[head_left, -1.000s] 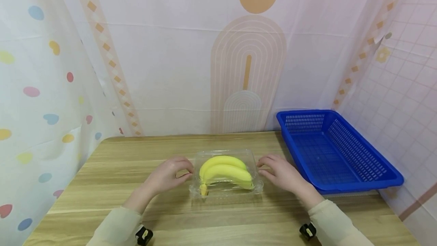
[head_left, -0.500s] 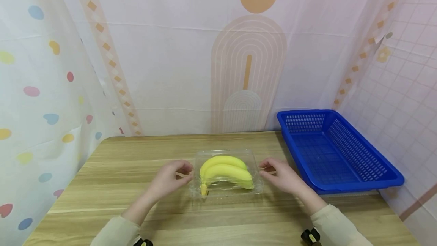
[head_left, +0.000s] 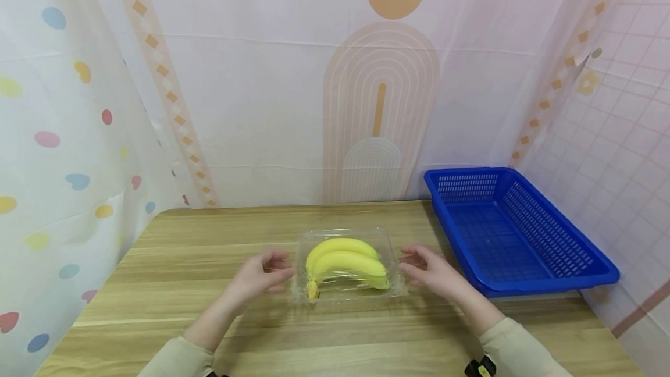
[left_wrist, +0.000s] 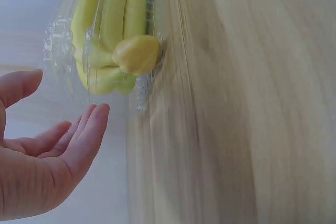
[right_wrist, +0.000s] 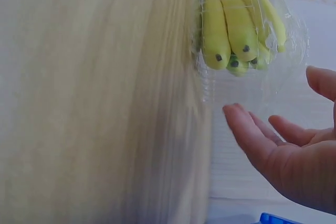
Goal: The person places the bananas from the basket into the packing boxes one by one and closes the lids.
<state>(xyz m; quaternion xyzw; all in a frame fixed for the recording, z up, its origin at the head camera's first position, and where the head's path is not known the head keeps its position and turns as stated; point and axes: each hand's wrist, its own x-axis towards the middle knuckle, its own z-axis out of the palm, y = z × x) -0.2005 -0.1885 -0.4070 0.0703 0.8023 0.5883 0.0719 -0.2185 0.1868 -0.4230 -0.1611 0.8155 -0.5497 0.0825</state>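
A clear plastic clamshell box (head_left: 348, 294) sits on the wooden table with a bunch of yellow bananas (head_left: 348, 262) inside it. My left hand (head_left: 262, 275) is beside the box's left side, thumb and fingers spread apart with nothing between them. On the opposite side my right hand (head_left: 431, 272) faces the box in the same way, its fingers relaxed. Both wrist views show a gap between the fingertips and the plastic. The left wrist view shows the yellow-orange stem end (left_wrist: 137, 55) of the bunch, the right wrist view the dark banana tips (right_wrist: 245, 49).
A blue plastic basket (head_left: 455, 237) with slotted walls stands at the back right of the table (head_left: 209, 231), near the right hand. Patterned curtains (head_left: 262, 103) hang behind the table and along both sides.
Both hands have drawn slightly away from the box's sides and their fingers have opened a little. The box and bananas stay in place.
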